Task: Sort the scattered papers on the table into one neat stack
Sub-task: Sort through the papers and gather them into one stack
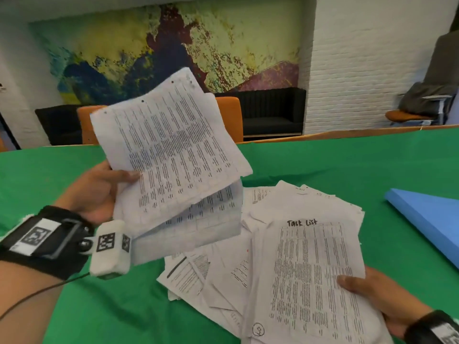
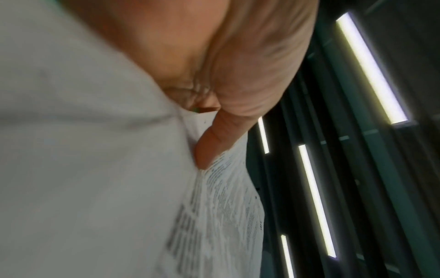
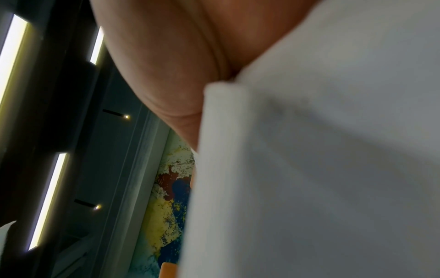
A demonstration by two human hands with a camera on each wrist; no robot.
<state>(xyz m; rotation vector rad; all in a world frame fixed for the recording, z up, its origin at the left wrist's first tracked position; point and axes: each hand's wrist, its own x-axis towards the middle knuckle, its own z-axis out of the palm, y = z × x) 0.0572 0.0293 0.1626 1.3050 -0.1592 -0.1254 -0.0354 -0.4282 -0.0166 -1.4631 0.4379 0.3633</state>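
Head view shows the gathering step half done: the left hand point(image 1: 99, 192) holds a fanned bundle of white printed sheets point(image 1: 171, 155) up off the green cloth-covered tabletop point(image 1: 347, 165), thumb pressed on the front and the rest of its fingers hidden behind, while the right hand point(image 1: 380, 299) pinches the edge of a white sheet headed "Task List" point(image 1: 310, 281), thumb on top. That sheet tops a loose spread of white printed papers point(image 1: 223, 276) still lying askew on the cloth, from about 3 to 6 o'clock of the raised bundle. Next, I'd judge, the two lots must be brought together and their edges squared by tapping on the cloth. Room looks ample: bare green at 9 o'clock and 12 o'clock of the spread, though a flat blue folder point(image 1: 427, 217) lies at 3 o'clock, near the tabletop's right side.
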